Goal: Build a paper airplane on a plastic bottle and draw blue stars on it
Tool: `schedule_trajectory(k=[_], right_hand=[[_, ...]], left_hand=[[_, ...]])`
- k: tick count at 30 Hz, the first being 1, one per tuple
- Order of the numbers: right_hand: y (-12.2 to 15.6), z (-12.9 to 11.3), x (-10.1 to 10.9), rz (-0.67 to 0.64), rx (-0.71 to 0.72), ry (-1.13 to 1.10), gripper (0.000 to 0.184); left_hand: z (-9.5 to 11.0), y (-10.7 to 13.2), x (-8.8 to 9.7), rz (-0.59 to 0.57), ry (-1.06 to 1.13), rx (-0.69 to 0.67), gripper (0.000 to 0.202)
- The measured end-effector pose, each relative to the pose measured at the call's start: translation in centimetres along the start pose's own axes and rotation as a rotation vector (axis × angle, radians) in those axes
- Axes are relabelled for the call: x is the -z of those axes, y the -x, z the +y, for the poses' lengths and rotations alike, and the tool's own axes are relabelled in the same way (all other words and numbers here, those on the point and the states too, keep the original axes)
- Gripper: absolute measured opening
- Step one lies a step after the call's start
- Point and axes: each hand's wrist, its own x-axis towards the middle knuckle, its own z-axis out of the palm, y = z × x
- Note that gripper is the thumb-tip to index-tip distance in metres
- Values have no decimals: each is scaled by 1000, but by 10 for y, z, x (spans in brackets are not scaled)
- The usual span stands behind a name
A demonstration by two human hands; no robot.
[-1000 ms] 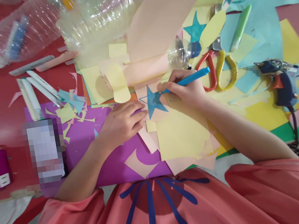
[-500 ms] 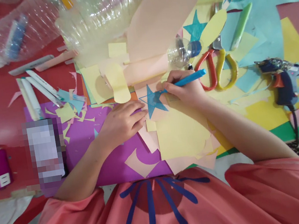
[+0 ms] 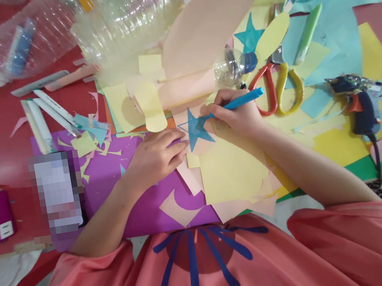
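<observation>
My right hand (image 3: 235, 113) is closed around a blue marker (image 3: 245, 99), its tip at the right arm of a star (image 3: 198, 129) drawn on pale pink paper. Most of the star is coloured blue, while its left point shows only an outline. My left hand (image 3: 158, 155) lies flat with fingers stretched, its fingertips on the paper just left of the star. Beneath my hands are a yellow sheet (image 3: 233, 170) and a purple sheet (image 3: 113, 203). Above the star lies a yellow rounded cutout (image 3: 151, 108).
Scissors with red and yellow handles (image 3: 289, 88) lie right of my right hand, with a glue gun (image 3: 363, 108) farther right. Clear plastic bottles (image 3: 128, 22) lie along the back. Several white markers (image 3: 53, 111), paper scraps and a blurred-out phone (image 3: 57, 191) are at left.
The marker has shifted very slightly. The large pink oval at the back has dipped a little; my left hand stays in place.
</observation>
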Motion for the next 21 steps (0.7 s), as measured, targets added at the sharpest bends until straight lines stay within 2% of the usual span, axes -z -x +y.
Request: schedule_trajectory(k=[5,21], right_hand=[[-1,-1,0,8,7,-52,29],[0,-1,0,18,5,-16,29]], left_hand=[[0,0,0,14,-7,-6,29],[-1,0,0,2,10,6,27]])
